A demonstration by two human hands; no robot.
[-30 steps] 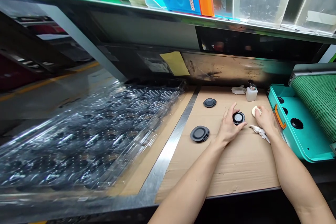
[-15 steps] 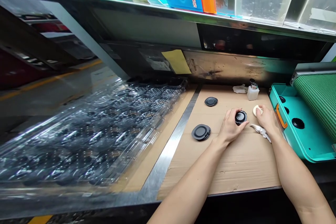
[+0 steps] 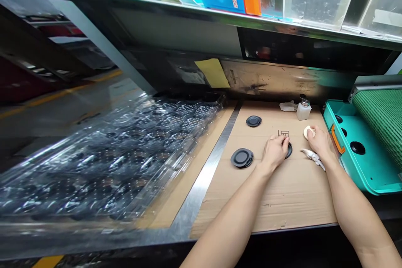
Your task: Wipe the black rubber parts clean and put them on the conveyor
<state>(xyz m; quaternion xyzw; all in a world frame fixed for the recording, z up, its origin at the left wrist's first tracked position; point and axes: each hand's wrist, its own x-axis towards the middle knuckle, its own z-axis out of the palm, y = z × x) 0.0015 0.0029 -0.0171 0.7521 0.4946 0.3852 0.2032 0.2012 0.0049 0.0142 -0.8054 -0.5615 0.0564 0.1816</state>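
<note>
Meanwhile, the left hand (image 3: 274,153) curled over a black disc (image 3: 289,151), nearly hiding it, and the right hand (image 3: 320,142) gripped a cream pad (image 3: 307,132). Nearby on the cardboard worktop (image 3: 282,205) lay a white cloth (image 3: 313,159).

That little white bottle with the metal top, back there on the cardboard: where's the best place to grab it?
Take the white bottle around its body, not by the small metal cap, coming from the near side, where the right hand is. It stands upright with straight sides, so fingers can wrap around it, and the body is wider than the cap.
</note>
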